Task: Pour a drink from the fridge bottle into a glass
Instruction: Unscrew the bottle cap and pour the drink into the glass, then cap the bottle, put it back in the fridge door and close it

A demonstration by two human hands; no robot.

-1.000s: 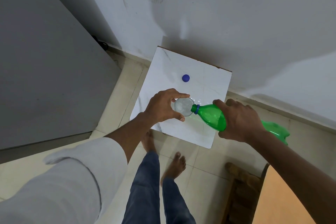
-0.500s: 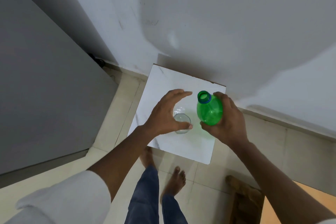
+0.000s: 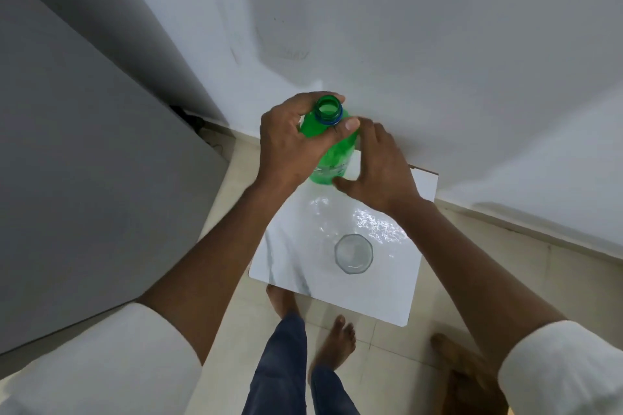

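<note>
The green plastic bottle (image 3: pixel 332 152) is upright at the far end of the white table (image 3: pixel 337 300), its mouth uncapped with a blue ring under it. My left hand (image 3: pixel 290 141) is wrapped around the bottle's neck and shoulder. My right hand (image 3: pixel 381 168) is just right of the bottle with its fingers spread; the thumb tip is at the bottle's lower side, and a gap shows between palm and bottle. The clear glass (image 3: pixel 354 253) stands alone on the table nearer to me, with neither hand on it. The blue cap is hidden.
A grey fridge side (image 3: pixel 84 178) fills the left. A white wall rises right behind the table. My bare feet (image 3: pixel 333 344) stand on the tiled floor at the table's near edge. A wooden stool (image 3: pixel 468 377) sits at the lower right.
My left hand let go of the glass and took the bottle's neck. The bottle went from tilted over the glass to upright at the far end. My right hand loosened its hold.
</note>
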